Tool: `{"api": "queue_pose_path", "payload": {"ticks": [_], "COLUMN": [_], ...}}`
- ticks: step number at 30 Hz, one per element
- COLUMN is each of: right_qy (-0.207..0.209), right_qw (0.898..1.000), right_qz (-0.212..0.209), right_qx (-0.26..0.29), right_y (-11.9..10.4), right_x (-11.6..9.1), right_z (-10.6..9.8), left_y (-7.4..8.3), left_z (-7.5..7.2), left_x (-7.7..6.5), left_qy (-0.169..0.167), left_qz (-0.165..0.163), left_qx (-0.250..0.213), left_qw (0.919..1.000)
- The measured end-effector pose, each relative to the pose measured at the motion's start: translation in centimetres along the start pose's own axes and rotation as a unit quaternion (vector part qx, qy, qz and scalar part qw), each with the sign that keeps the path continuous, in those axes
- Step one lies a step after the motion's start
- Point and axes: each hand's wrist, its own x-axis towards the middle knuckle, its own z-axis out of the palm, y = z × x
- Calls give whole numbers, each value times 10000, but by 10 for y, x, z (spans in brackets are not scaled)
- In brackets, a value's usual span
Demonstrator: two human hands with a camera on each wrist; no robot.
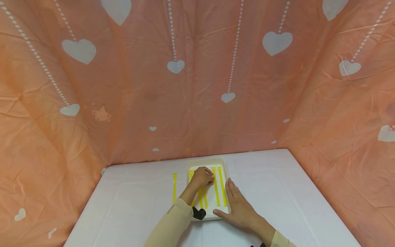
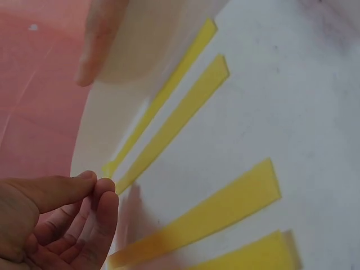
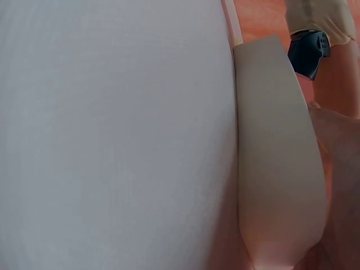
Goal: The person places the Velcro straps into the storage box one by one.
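A shallow cream tray (image 1: 208,216) holds several yellow strips (image 1: 223,187), each with a small wider head at its far end. Over its middle, my left hand (image 1: 203,176) brings thumb and index finger together at the far end of one yellow strip (image 2: 174,124); the fingers cover that end. The rest of this strip lies flat. My right hand (image 1: 242,207) is flat with straight fingers along the tray's right side, its thumb spread toward the near edge. In the right wrist view the tray's outer wall (image 3: 278,146) stands beside the cloth.
One more yellow strip (image 1: 174,187) lies on the white tablecloth (image 1: 132,199), left of the tray. A peach curtain (image 1: 197,113) with white hearts closes off the back and sides. A black device (image 1: 199,213) is worn on the left wrist.
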Motion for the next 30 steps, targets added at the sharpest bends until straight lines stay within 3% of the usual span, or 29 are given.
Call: {"api": "queue_pose_path", "payload": {"ticks": [12, 20, 30], "right_qy": [-219, 17, 184], "right_qw": [9997, 10000, 9998], "right_qz": [108, -12, -105], "right_qx": [-14, -31, 20], "right_y": [-1, -4, -4], "right_x": [2, 0, -1], "right_z": [-1, -2, 0], "left_y": [-10, -17, -34], "left_z": [-25, -46, -74], "left_x": [-8, -19, -28], "left_qy": [-233, -260, 162], "left_qz": [163, 364, 402], "left_qx": [-708, -1110, -1075], "left_qw": [9971, 9928, 9933]}}
